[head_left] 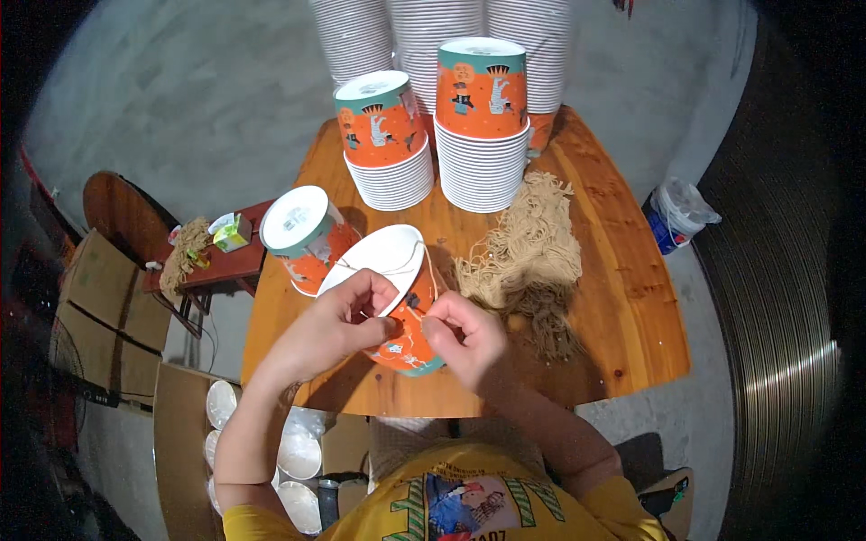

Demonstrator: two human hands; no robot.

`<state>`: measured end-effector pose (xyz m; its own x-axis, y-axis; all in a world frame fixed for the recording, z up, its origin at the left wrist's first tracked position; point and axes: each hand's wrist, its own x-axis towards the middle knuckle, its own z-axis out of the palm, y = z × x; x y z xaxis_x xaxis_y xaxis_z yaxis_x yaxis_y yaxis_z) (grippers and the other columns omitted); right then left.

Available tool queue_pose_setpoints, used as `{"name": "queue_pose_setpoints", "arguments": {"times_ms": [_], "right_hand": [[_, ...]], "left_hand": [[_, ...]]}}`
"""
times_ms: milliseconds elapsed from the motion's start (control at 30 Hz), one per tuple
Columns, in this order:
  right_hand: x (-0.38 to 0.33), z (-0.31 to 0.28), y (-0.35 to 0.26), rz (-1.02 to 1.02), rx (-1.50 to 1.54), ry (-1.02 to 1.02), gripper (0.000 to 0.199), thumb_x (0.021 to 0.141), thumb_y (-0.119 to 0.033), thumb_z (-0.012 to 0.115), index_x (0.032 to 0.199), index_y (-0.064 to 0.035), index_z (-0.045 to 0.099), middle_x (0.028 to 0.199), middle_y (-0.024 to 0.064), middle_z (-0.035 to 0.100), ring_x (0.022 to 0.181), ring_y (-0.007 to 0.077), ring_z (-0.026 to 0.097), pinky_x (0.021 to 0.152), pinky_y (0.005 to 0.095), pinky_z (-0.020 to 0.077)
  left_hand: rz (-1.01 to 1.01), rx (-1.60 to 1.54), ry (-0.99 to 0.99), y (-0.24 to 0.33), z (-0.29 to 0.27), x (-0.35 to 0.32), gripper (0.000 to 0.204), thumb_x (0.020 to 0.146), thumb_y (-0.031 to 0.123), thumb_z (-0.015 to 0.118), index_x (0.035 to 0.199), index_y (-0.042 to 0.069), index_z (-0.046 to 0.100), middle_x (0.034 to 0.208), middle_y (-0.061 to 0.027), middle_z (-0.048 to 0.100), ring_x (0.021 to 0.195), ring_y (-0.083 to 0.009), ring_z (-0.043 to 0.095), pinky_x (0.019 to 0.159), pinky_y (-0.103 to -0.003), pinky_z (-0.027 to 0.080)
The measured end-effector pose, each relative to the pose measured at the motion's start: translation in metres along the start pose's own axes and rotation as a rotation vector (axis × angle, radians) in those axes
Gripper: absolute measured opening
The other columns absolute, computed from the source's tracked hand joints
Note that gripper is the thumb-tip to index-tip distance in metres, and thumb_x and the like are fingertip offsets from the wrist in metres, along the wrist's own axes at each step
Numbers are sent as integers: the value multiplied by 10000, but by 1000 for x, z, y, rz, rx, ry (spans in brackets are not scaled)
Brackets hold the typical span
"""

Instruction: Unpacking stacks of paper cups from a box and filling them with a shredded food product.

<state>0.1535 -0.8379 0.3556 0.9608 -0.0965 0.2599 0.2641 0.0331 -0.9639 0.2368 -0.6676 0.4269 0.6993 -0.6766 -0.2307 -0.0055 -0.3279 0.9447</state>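
- At the far left, brown cardboard boxes [115,311] stand near a red bench [221,263]; on it are a tangle of tan cord [188,254] and a green and white tissue box [233,234].
- Below the bench, an open carton [171,433] holds white tubs [299,455].
- On the left side of the wooden table [631,343], an orange paper tub [327,254] sits upside down, white base up.
- Just beside it, the left hand [347,317] rests against the rim of a tilted tub [410,343], fingers curled and thumb a little apart; I cannot tell whether it grips the rim or the string.
- That tilted tub is at the near edge of the table, between both hands, its mouth up and leaning left, its green base toward the person.
- Thin string [431,270] crosses its mouth and runs down its outer wall.
- Toward the back stand a shorter stack [388,144] and a taller stack [483,117] of upside-down orange tubs, with white columns [437,34] behind.
- At the tilted tub's right side, the right hand [465,341] has thumb and forefinger pinched together on the string.
- Beyond it, a heap of tan string [537,239] lies on the table.
- At the far right, a blue and white bucket [672,221] stands on the floor near a ribbed shutter [794,379].
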Motion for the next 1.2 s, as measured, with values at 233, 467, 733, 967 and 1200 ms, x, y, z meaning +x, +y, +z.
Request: {"name": "queue_pose_setpoints", "arguments": {"times_ms": [233, 467, 733, 967, 1200], "right_hand": [[1, -4, 0, 80, 18, -77, 107, 898, -87, 497, 800, -45, 503, 722, -65, 437, 689, 12, 387, 611, 198, 343], [0, -1, 0, 60, 55, -74, 105, 892, -76, 496, 794, -39, 502, 723, -61, 439, 689, 19, 392, 619, 203, 355], [3, -1, 14, 2, 9, -38, 117, 886, -115, 538, 798, -39, 527, 662, -37, 502, 634, 23, 444, 549, 231, 394], [-3, -1, 13, 78, 38, -30, 87, 911, -74, 498, 835, -40, 520, 755, -53, 478, 711, 8, 415, 637, 188, 370], [-11, 0, 26, 102, 64, 0, 106, 936, -96, 503, 842, -48, 510, 744, -54, 478, 696, 5, 413, 621, 177, 361]], "left_hand": [[6, -75, -39, 2, 5, -2, 319, 798, 3, 591, 1106, 35, 515, 889, 29, 524, 817, -47, 497, 731, -208, 433], [32, -54, -52, 0, 5, -3, 382, 800, 1, 582, 1174, 33, 511, 899, 29, 529, 809, -47, 494, 734, -203, 431], [25, 0, -46, -4, 7, -3, 372, 816, 19, 585, 1183, 42, 523, 879, 42, 522, 776, -40, 473, 704, -194, 425], [-46, 3, -70, -1, 14, -1, 222, 937, 142, 541, 1132, 38, 556, 845, 44, 529, 750, -34, 470, 669, -208, 438], [40, -23, -83, -19, 27, 8, 151, 957, 136, 505, 1048, 27, 558, 836, 33, 532, 751, -40, 470, 650, -213, 433]]}}
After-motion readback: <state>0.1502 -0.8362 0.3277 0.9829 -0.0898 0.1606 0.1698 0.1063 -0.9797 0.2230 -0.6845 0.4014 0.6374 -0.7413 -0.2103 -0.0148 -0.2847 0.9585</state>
